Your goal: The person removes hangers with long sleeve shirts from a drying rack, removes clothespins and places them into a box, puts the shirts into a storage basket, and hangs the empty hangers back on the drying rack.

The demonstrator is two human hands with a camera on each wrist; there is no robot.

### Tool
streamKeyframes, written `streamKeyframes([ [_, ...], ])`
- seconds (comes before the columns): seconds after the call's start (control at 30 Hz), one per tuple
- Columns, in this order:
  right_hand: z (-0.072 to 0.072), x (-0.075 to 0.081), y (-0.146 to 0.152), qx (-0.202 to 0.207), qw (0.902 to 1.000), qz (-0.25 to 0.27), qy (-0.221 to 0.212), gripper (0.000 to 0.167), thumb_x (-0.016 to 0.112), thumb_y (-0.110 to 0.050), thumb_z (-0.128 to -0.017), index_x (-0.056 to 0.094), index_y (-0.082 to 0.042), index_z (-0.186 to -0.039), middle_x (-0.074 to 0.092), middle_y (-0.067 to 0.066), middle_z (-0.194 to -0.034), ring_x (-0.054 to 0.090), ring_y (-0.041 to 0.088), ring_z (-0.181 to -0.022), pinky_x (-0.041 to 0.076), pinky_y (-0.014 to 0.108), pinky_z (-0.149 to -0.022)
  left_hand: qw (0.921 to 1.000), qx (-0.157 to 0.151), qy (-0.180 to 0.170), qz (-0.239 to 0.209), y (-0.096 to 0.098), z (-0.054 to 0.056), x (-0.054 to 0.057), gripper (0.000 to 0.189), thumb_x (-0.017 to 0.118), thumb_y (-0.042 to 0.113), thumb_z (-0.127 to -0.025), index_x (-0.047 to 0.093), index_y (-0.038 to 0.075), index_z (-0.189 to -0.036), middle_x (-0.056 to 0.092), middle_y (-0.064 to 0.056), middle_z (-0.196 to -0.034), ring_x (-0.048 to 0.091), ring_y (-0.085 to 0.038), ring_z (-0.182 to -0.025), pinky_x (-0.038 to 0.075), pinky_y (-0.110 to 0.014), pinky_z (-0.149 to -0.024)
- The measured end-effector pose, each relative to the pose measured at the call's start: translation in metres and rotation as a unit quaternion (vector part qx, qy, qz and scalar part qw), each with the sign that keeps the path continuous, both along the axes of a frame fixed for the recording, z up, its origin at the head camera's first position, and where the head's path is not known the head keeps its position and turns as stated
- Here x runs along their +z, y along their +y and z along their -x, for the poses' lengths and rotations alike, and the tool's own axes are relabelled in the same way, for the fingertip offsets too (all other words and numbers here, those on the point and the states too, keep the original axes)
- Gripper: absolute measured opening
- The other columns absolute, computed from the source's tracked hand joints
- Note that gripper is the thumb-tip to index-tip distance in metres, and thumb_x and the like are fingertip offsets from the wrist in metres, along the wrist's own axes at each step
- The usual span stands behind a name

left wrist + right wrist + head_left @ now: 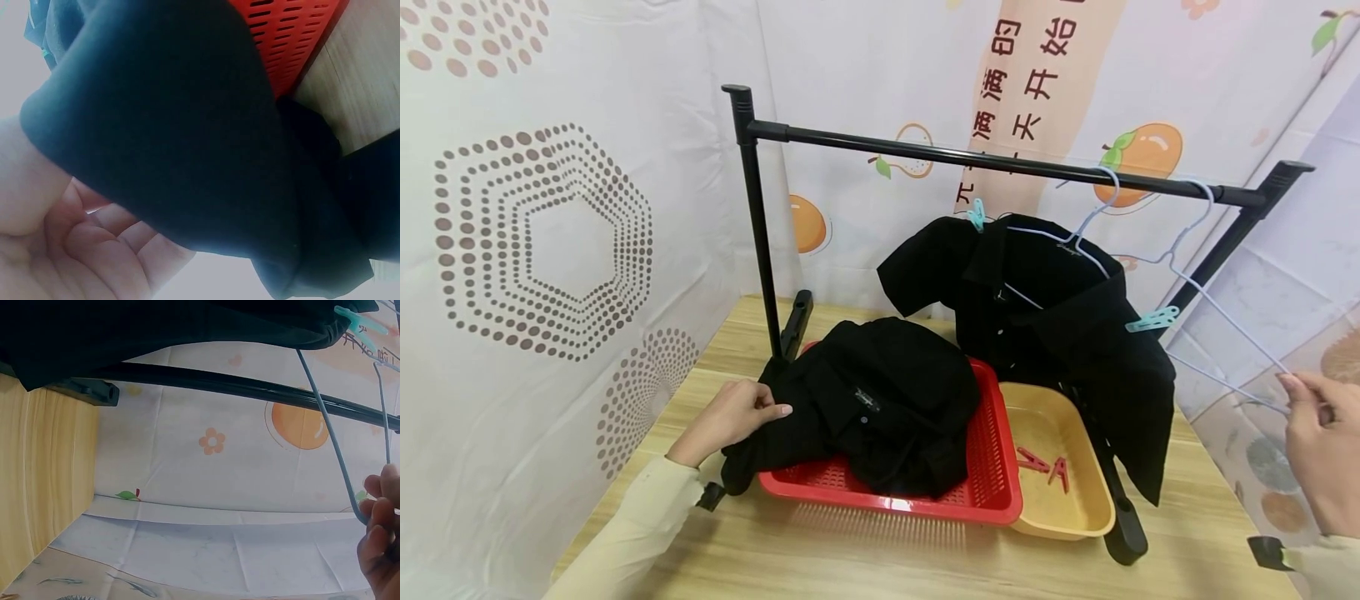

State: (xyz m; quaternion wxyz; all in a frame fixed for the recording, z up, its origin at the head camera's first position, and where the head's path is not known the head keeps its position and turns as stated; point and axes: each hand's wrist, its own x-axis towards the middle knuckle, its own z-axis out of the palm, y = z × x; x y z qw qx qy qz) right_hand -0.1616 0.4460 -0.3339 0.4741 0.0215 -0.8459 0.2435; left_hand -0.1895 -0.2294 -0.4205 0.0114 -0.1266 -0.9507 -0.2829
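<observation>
A crumpled black shirt [887, 392] lies in the red basket [1011, 467], part of it hanging over the left rim. My left hand [733, 417] pinches the shirt's edge there; in the left wrist view the black cloth [169, 125] hides its fingertips. My right hand [1326, 442] grips the outer corner of a bare light-blue wire hanger [1225, 317], whose hook sits on the black rail. That corner lies between thumb and fingers in the right wrist view. Beside it, another black shirt [1060, 325] hangs on a second hanger, with teal clothespins [1153, 319] at its shoulders.
The black rack [925, 152] stands on the wooden table [865, 567], behind the basket. A yellow tray [1037, 517] with two red clothespins [1060, 472] sits to the basket's right. Printed curtains [572, 233] close off the back and sides.
</observation>
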Motion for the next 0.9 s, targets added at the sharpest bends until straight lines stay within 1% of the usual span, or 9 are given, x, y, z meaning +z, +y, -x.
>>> streamKeyframes([
  [0.17, -0.002, -0.005, 0.001, -0.025, 0.9979, 0.036, -0.048, 0.026, 0.055, -0.004, -0.104, 0.067, 0.016, -0.115, 0.038, -0.031, -0.084, 0.034, -0.009, -0.075, 0.026, 0.009, -0.071, 1.0000, -0.002, -0.001, -0.002, 0.000, 0.000, -0.001, 0.035, 0.074, 0.030, -0.097, 0.062, 0.013, -0.068, 0.049, 0.003, -0.062, 0.046, -0.015, -0.062, 0.041, -0.033, -0.062],
  [0.33, -0.008, -0.008, 0.000, -0.053, 0.9921, 0.057, -0.098, 0.035, 0.053, -0.014, -0.106, 0.062, 0.005, -0.134, 0.037, -0.033, -0.096, 0.036, -0.012, -0.068, 0.029, 0.008, -0.055, 1.0000, -0.003, -0.004, -0.004, 0.000, 0.000, -0.001, 0.035, 0.074, 0.030, -0.097, 0.062, 0.013, -0.069, 0.049, 0.003, -0.062, 0.046, -0.015, -0.063, 0.041, -0.033, -0.062],
  [0.43, -0.011, -0.008, -0.003, -0.058, 0.9897, 0.061, -0.116, 0.039, 0.053, -0.017, -0.107, 0.057, -0.001, -0.142, 0.035, -0.034, -0.103, 0.037, -0.013, -0.065, 0.030, 0.009, -0.050, 1.0000, -0.001, -0.004, -0.006, -0.001, 0.000, -0.001, 0.035, 0.074, 0.030, -0.097, 0.062, 0.013, -0.069, 0.048, 0.003, -0.062, 0.045, -0.015, -0.062, 0.040, -0.033, -0.061],
  [0.5, -0.012, -0.008, -0.006, -0.050, 0.9915, 0.055, -0.107, 0.038, 0.055, -0.016, -0.106, 0.057, 0.000, -0.141, 0.036, -0.034, -0.104, 0.037, -0.014, -0.063, 0.030, 0.009, -0.049, 1.0000, 0.000, -0.003, -0.007, -0.001, 0.000, -0.001, 0.035, 0.074, 0.030, -0.097, 0.062, 0.013, -0.068, 0.048, 0.003, -0.062, 0.045, -0.015, -0.062, 0.040, -0.033, -0.061],
  [0.53, -0.012, -0.008, -0.007, -0.047, 0.9932, 0.046, -0.096, 0.037, 0.056, -0.015, -0.105, 0.059, 0.001, -0.139, 0.037, -0.033, -0.104, 0.037, -0.015, -0.064, 0.030, 0.008, -0.053, 1.0000, 0.001, -0.002, -0.007, -0.001, 0.000, 0.000, 0.035, 0.074, 0.030, -0.097, 0.062, 0.013, -0.068, 0.048, 0.003, -0.062, 0.045, -0.015, -0.062, 0.040, -0.033, -0.061],
  [0.7, -0.011, -0.010, -0.018, -0.015, 0.9998, -0.006, -0.012, 0.027, 0.061, -0.008, -0.101, 0.068, 0.007, -0.121, 0.041, -0.034, -0.099, 0.038, -0.023, -0.075, 0.030, 0.005, -0.072, 1.0000, 0.001, -0.003, -0.006, 0.000, 0.001, 0.001, 0.035, 0.074, 0.029, -0.097, 0.061, 0.014, -0.068, 0.048, 0.003, -0.062, 0.045, -0.015, -0.062, 0.040, -0.032, -0.061],
  [0.77, -0.009, -0.011, -0.024, 0.000, 0.9995, -0.026, 0.019, 0.026, 0.060, -0.008, -0.100, 0.070, 0.009, -0.117, 0.043, -0.035, -0.099, 0.038, -0.026, -0.078, 0.029, 0.004, -0.075, 1.0000, -0.001, -0.005, -0.004, 0.000, 0.000, 0.001, 0.035, 0.074, 0.030, -0.097, 0.062, 0.013, -0.069, 0.049, 0.003, -0.063, 0.046, -0.014, -0.062, 0.040, -0.032, -0.061],
  [0.8, -0.009, -0.011, -0.027, 0.012, 0.9989, -0.035, 0.028, 0.026, 0.060, -0.009, -0.100, 0.070, 0.010, -0.115, 0.047, -0.032, -0.098, 0.038, -0.026, -0.078, 0.029, 0.004, -0.075, 1.0000, 0.000, -0.005, -0.004, -0.001, 0.000, 0.000, 0.034, 0.074, 0.030, -0.097, 0.062, 0.013, -0.069, 0.050, 0.003, -0.063, 0.046, -0.014, -0.062, 0.041, -0.032, -0.061],
  [0.9, -0.007, -0.013, -0.038, 0.043, 0.9953, -0.075, 0.043, 0.029, 0.059, -0.014, -0.100, 0.070, 0.010, -0.112, 0.063, -0.011, -0.085, 0.037, -0.026, -0.077, 0.029, 0.002, -0.071, 0.9999, 0.004, -0.009, -0.008, -0.001, -0.001, 0.000, 0.033, 0.074, 0.030, -0.096, 0.063, 0.013, -0.071, 0.053, 0.003, -0.065, 0.047, -0.015, -0.063, 0.042, -0.033, -0.062],
])
